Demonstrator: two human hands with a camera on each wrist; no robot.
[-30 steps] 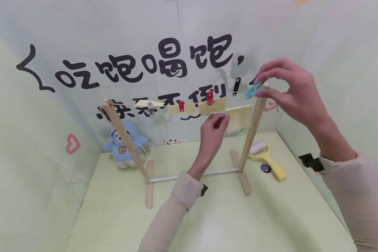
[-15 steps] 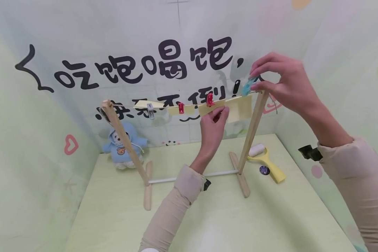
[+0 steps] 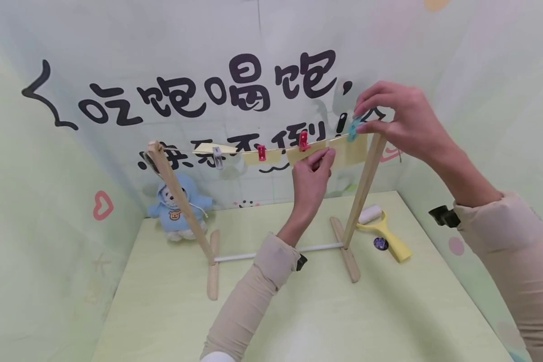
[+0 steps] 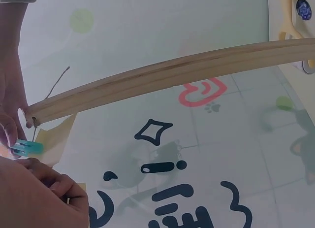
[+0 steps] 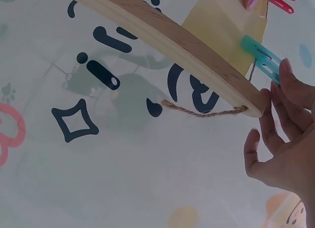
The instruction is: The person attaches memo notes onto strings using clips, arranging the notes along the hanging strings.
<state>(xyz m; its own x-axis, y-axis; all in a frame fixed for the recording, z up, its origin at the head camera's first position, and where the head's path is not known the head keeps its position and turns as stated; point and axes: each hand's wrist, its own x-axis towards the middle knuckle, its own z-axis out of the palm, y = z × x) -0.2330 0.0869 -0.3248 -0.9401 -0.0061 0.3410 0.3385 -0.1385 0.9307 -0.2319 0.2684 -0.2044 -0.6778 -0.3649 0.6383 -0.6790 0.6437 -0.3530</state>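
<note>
My left hand point(image 3: 311, 181) pinches the left edge of a yellow paper sheet point(image 3: 353, 153) up at the string of a small wooden rack. Between thumb and fingers, my right hand point(image 3: 404, 113) pinches a teal clothespin point(image 3: 354, 128) near the string's right end. In the right wrist view, the clothespin's point(image 5: 263, 58) tip overlaps the edge of the paper point(image 5: 221, 31). Farther left along the string, two red clothespins point(image 3: 303, 141) and a grey clothespin point(image 3: 216, 158) hold more yellow sheets point(image 3: 261, 160).
The rack's right post point(image 3: 364, 188) stands just below my right hand; its left post point(image 3: 181, 198) leans at the other side. A yellow-handled lint roller point(image 3: 391, 241) and a dark round disc point(image 3: 380, 244) lie at right. Behind the left post sits a blue-hooded plush toy point(image 3: 174, 213).
My left hand has raised the yellow sheet to the string. My right hand has shifted left, bringing the teal clothespin from beside the post to the sheet's upper edge.
</note>
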